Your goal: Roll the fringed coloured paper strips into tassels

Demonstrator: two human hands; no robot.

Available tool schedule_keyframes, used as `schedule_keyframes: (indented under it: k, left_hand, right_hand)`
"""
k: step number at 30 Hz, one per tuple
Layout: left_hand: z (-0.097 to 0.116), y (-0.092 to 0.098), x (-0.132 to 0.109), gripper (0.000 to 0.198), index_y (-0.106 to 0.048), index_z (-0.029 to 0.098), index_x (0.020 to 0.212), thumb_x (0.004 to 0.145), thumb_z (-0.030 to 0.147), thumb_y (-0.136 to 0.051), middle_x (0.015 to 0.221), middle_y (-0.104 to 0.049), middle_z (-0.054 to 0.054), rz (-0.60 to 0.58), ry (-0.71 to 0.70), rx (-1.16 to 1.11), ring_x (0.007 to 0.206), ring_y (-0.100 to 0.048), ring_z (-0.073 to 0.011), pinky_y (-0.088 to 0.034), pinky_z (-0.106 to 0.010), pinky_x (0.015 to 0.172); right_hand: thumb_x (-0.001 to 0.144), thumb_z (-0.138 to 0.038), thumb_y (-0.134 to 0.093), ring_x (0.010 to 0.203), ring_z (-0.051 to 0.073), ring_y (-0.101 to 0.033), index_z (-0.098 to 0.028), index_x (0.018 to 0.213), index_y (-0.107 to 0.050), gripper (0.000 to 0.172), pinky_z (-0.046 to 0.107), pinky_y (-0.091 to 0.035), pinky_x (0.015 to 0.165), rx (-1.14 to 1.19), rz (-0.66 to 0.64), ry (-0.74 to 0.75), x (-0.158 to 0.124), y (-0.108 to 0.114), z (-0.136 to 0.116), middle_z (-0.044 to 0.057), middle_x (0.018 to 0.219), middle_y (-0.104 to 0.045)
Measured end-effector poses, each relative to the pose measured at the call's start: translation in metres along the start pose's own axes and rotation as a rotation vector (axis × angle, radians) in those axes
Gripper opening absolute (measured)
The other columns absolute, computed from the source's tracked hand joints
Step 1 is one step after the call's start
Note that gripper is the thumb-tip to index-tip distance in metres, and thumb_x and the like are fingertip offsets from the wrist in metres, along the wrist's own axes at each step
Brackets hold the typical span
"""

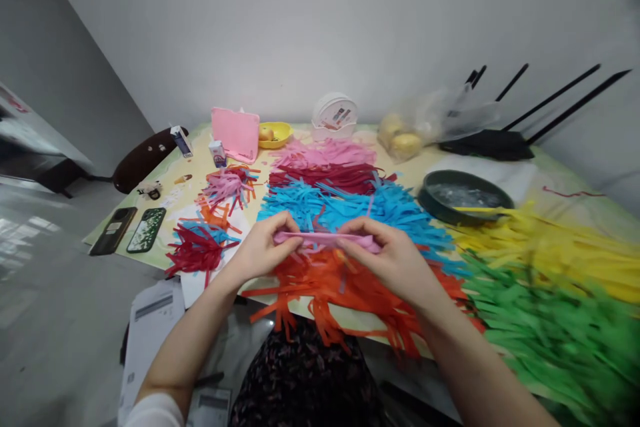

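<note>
Stretched level between my two hands is a pink strip (320, 238), seemingly thin paper or fabric with some twist at its ends. My left hand (273, 241) pinches its left end between thumb and fingers. The right end is pinched the same way by my right hand (383, 252). Directly beneath them lie orange fringe strips (345, 280), some hanging over the table's front edge. Blue fringe (345, 200) spreads just behind, then dark red fringe (320, 177) and pink fringe (325, 152). Mixed-colour tassels, a red one (197, 247) and a pink one (225, 185), lie left of my left hand.
Yellow fringe (565, 247) and green fringe (555, 333) cover the right side, near a dark green round tray (427, 203). Farther back stand a pink tablet case (235, 135), a yellow bowl (283, 137) and bagged fruit (406, 144). Two phones, one patterned (146, 230), lie left.
</note>
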State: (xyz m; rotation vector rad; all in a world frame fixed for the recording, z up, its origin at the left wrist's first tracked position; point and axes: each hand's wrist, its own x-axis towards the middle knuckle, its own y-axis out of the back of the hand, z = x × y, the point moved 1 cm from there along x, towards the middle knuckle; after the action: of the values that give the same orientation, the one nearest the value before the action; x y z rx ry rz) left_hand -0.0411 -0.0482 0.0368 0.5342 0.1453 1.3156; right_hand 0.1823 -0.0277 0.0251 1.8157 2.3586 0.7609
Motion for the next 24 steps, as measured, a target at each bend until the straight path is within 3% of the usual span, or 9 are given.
schedule_keyframes:
  k: [6, 9, 13, 19, 24]
  left_hand:
    - [-0.005, -0.004, -0.002, 0.024, -0.062, 0.015, 0.087, 0.083, 0.038, -0.071, 0.067, -0.069, -0.001, -0.037, 0.161, -0.431, 0.054, -0.064, -0.0124, -0.050, -0.023, 0.057]
    - [-0.009, -0.006, -0.002, 0.026, -0.071, 0.014, 0.094, 0.081, 0.036, -0.073, 0.069, -0.071, -0.002, 0.004, 0.163, -0.565, 0.057, -0.065, -0.0114, -0.052, -0.023, 0.062]
    - [-0.015, -0.009, -0.001, 0.017, -0.077, 0.015, 0.087, 0.079, 0.030, -0.075, 0.071, -0.072, -0.003, 0.064, 0.107, -0.690, 0.060, -0.064, -0.0103, -0.051, -0.022, 0.065]
    - [-0.018, -0.010, -0.001, 0.015, -0.074, 0.014, 0.077, 0.080, 0.028, -0.072, 0.068, -0.067, -0.004, 0.071, 0.022, -0.626, 0.067, -0.063, -0.0135, -0.049, -0.025, 0.068]
    - [-0.009, -0.009, -0.002, 0.025, -0.056, 0.017, 0.071, 0.083, 0.034, -0.070, 0.068, -0.062, 0.000, 0.103, 0.026, -0.296, 0.060, -0.056, -0.0108, -0.042, -0.023, 0.060]
  right_hand:
    - [0.083, -0.037, -0.065, 0.059, 0.015, -0.058, -0.019, 0.081, -0.072, 0.019, 0.025, -0.043, 0.056, 0.102, 0.036, 0.002, -0.002, 0.001, 0.000, 0.001, 0.067, -0.067]
    - [0.082, -0.034, -0.067, 0.055, 0.013, -0.056, -0.021, 0.088, -0.076, 0.017, 0.024, -0.041, 0.050, 0.226, 0.048, -0.029, -0.004, 0.001, 0.004, 0.002, 0.069, -0.070]
    - [0.080, -0.029, -0.069, 0.056, 0.014, -0.059, -0.024, 0.084, -0.079, 0.011, 0.025, -0.042, 0.050, 0.328, 0.091, 0.002, -0.005, -0.001, 0.010, 0.002, 0.071, -0.072]
    - [0.083, -0.018, -0.063, 0.074, 0.016, -0.068, -0.025, 0.081, -0.078, 0.017, 0.027, -0.052, 0.067, 0.338, 0.053, 0.174, -0.006, 0.002, 0.007, 0.002, 0.080, -0.074]
    - [0.084, -0.025, -0.067, 0.078, 0.019, -0.069, -0.023, 0.080, -0.075, 0.009, 0.031, -0.054, 0.074, 0.148, 0.094, 0.211, -0.009, 0.004, 0.001, 0.003, 0.081, -0.075]
